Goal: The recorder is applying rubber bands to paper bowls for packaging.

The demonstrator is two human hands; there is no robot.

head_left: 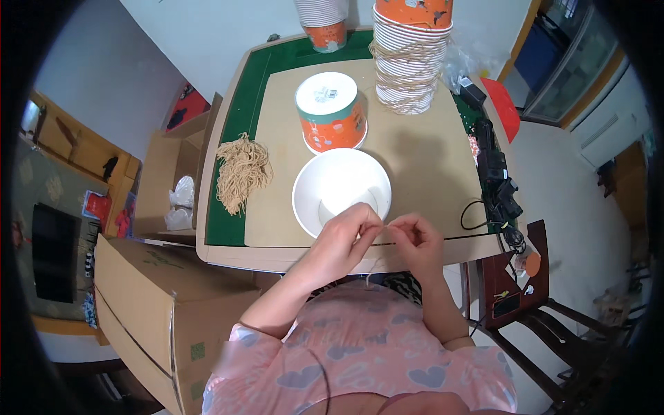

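My left hand (346,238) and my right hand (417,241) meet just above the table's front edge, fingertips pinched close together. A thin tan string (371,268) dangles below them, its upper part hidden by the fingers. Right behind my left hand an open white paper bucket (339,181) shows its inside. Farther back, an orange and green paper bucket (332,114) stands upside down with its white base up, over another rim. To the left lies a loose bundle of tan strings (242,173).
A tall stack of paper buckets (411,62), with strings around it, stands at the back right; a smaller stack (325,28) is at the back. Black power adapters and cables (492,162) line the right edge. Cardboard boxes (149,304) stand left, a dark wooden chair (515,277) right.
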